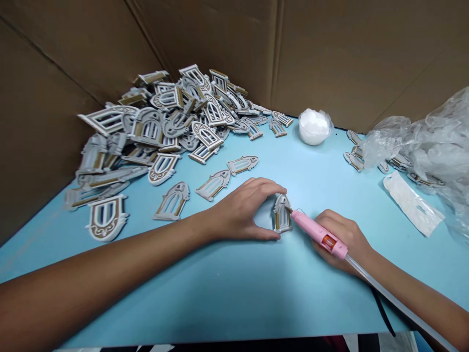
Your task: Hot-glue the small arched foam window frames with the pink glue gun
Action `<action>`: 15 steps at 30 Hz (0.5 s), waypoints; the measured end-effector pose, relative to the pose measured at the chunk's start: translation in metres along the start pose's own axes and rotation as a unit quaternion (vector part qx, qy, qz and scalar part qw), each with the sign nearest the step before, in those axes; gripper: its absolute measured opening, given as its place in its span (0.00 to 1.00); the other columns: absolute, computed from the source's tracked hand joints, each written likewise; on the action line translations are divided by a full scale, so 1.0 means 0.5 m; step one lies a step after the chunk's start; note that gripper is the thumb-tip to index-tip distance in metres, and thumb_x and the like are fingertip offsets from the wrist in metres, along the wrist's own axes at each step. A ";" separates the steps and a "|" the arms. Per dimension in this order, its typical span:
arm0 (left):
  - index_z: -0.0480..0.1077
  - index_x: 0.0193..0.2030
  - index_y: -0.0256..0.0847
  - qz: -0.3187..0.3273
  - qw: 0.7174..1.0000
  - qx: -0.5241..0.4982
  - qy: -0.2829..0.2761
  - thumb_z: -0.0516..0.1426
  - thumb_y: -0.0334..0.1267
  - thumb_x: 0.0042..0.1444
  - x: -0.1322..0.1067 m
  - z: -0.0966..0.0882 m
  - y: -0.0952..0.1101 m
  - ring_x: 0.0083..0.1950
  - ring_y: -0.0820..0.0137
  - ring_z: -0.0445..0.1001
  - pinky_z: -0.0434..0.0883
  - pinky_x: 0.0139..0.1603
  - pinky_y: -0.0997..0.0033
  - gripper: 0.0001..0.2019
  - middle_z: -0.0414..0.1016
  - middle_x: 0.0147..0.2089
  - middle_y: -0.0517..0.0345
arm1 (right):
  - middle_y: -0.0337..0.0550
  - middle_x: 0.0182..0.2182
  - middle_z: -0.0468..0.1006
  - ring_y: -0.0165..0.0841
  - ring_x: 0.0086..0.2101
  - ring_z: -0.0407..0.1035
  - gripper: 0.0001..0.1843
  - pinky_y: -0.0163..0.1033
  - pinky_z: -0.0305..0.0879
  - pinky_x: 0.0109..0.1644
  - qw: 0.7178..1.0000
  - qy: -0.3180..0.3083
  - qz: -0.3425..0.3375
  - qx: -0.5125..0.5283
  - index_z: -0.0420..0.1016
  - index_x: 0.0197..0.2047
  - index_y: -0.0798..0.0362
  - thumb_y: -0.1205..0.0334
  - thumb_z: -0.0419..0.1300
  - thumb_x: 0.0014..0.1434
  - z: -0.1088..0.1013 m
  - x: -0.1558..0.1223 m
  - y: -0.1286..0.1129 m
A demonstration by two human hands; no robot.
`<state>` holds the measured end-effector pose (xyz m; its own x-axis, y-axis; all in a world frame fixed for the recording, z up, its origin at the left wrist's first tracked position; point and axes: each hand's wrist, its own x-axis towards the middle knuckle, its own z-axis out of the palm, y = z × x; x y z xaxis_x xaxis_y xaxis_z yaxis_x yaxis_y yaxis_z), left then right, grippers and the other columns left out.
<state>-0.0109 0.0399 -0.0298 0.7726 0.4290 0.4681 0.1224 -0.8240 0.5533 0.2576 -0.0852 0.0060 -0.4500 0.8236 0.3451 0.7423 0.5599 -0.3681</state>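
My left hand (pixel 244 210) pinches a small grey arched window piece (pixel 282 213) between thumb and forefinger, holding it upright on the light blue table (pixel 227 288). My right hand (pixel 342 242) grips a pink glue gun (pixel 319 234). Its tip touches the right edge of the window piece. A clear glue stick and a dark cord trail from the gun's back along my right forearm.
A large heap of grey window pieces (pixel 164 120) lies at the back left, with several loose ones (pixel 214 185) nearer my left hand. A white bowl (pixel 314 127) stands at the back. Crumpled clear plastic bags (pixel 428 146) and a flat packet (pixel 412 203) lie right. Cardboard walls (pixel 330 49) enclose the table.
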 end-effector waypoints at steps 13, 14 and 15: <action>0.69 0.66 0.40 -0.044 0.989 0.036 -0.134 0.56 0.63 0.63 0.021 -0.027 0.026 0.70 0.44 0.65 0.56 0.70 0.44 0.33 0.75 0.65 0.41 | 0.36 0.27 0.73 0.29 0.25 0.67 0.08 0.35 0.61 0.30 0.983 0.107 0.146 0.018 0.67 0.32 0.50 0.69 0.60 0.63 -0.032 0.019 0.020; 0.71 0.64 0.38 -0.073 0.990 0.053 -0.105 0.53 0.61 0.66 0.021 -0.027 0.024 0.69 0.45 0.67 0.57 0.69 0.43 0.31 0.76 0.63 0.41 | 0.36 0.27 0.73 0.29 0.25 0.66 0.08 0.36 0.61 0.30 0.983 0.108 0.147 0.021 0.68 0.32 0.50 0.69 0.60 0.62 -0.033 0.020 0.020; 0.73 0.62 0.37 -0.111 0.989 0.072 -0.072 0.50 0.58 0.68 0.022 -0.029 0.020 0.67 0.46 0.69 0.59 0.69 0.43 0.29 0.78 0.61 0.41 | 0.36 0.27 0.72 0.29 0.25 0.66 0.08 0.36 0.60 0.29 0.982 0.111 0.151 0.024 0.68 0.32 0.49 0.69 0.60 0.62 -0.035 0.020 0.020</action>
<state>-0.0100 0.0417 -0.0092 0.7961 0.5569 0.2369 0.3789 -0.7638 0.5225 0.2691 -0.0727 0.0206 -0.0896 0.9158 0.3916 0.7993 0.3007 -0.5203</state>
